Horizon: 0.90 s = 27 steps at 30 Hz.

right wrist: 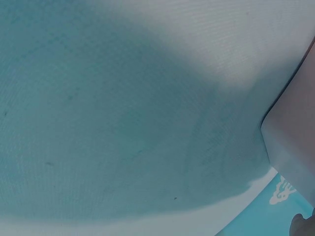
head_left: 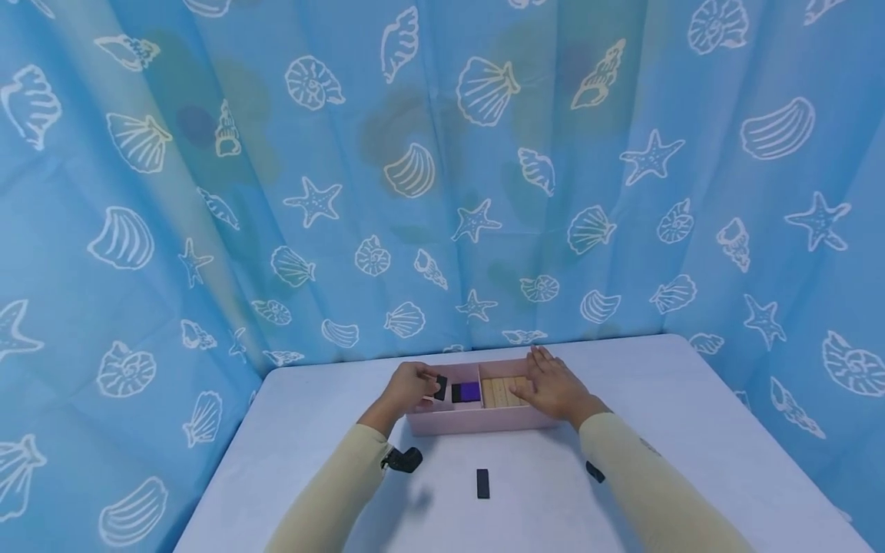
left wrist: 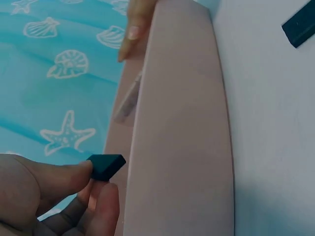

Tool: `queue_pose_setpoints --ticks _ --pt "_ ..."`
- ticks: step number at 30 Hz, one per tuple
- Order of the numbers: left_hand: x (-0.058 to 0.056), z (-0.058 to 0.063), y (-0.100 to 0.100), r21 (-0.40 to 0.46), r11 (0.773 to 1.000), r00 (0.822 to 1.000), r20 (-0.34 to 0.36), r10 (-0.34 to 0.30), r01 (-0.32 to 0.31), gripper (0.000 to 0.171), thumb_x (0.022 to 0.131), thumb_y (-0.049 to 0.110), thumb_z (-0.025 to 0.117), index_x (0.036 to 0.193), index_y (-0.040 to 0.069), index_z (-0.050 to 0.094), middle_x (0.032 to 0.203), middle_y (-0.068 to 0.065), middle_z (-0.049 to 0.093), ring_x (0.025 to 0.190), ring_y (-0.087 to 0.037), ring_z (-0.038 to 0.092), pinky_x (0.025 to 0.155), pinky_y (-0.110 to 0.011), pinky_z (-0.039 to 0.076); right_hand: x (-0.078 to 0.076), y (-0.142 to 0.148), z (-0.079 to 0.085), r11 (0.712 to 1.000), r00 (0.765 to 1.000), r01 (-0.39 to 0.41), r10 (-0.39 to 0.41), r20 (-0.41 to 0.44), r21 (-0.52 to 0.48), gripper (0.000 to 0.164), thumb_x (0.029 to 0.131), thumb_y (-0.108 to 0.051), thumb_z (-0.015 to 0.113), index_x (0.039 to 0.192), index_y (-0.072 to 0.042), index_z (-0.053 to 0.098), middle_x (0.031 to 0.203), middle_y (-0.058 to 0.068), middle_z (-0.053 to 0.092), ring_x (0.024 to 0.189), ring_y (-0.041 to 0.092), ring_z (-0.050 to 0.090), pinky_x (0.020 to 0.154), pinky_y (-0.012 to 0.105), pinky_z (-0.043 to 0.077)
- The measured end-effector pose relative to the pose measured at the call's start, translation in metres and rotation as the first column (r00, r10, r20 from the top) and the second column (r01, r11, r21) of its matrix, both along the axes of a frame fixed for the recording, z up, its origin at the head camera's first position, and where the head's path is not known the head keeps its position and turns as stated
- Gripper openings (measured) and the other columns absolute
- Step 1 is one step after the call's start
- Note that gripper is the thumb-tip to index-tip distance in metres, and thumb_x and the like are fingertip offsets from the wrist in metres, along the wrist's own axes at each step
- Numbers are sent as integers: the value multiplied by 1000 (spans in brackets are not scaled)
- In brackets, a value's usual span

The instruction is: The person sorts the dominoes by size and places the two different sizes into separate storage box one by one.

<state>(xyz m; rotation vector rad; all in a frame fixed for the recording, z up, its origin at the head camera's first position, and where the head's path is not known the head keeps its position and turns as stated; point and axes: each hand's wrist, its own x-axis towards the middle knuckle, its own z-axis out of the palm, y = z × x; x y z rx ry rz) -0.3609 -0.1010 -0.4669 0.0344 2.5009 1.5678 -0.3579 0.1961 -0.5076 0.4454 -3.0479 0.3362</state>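
Between thumb and fingers, my left hand (head_left: 408, 388) pinches a small black block (left wrist: 104, 167) over the left compartment of a pink box (head_left: 484, 420). Inside that compartment lie a purple block (head_left: 471, 392) and a black piece (head_left: 455, 393) beside it. Beyond the divider, several light wooden blocks (head_left: 499, 392) sit side by side in the right compartment. My right hand (head_left: 558, 385) rests on the box's right end with its fingers extended. In the right wrist view only a corner of the box (right wrist: 293, 118) shows, with a bit of a hand at the lower edge.
A loose black block (head_left: 482, 484) lies on the white table (head_left: 311, 430) in front of the box. Behind the table hangs a blue curtain (head_left: 442, 292) with white shells and starfish. A black wrist device (head_left: 404, 459) sticks out from the left sleeve.
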Motion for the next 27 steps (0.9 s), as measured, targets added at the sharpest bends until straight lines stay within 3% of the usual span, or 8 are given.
queue_pose_setpoints --ticks 9,17,24,27 --pt "-12 -3 13 11 997 997 12 72 -72 21 92 -2 62 112 -3 64 96 -13 64 81 -24 67 71 -37 58 -4 2 -3 1000 1000 -5 5 -6 -3 89 96 -61 39 150 8 22 158 22 15 146 37 8 115 52 12" --pt "-20 -9 25 -176 979 994 -25 104 -107 22 88 -4 63 109 -6 66 97 -16 64 80 -25 65 65 -34 58 -1 2 -3 1000 1000 -9 9 1 -5 89 96 -61 39 150 7 21 158 22 14 146 37 8 115 53 12" --pt "-25 -19 41 -156 972 983 36 181 -173 18 86 -7 62 103 -7 67 96 -16 60 71 -24 64 59 -32 56 -1 1 1 1000 1000 6 -6 15 -4 89 96 -61 40 150 8 22 158 23 14 146 38 8 115 54 11" --pt "-26 -23 42 -211 954 975 25 221 -211 10 86 -5 62 95 -5 68 97 -14 58 69 -22 62 59 -31 53 -1 0 2 1000 1000 2 -2 26 -7 89 96 -60 40 150 9 21 158 23 13 145 39 8 115 54 11"
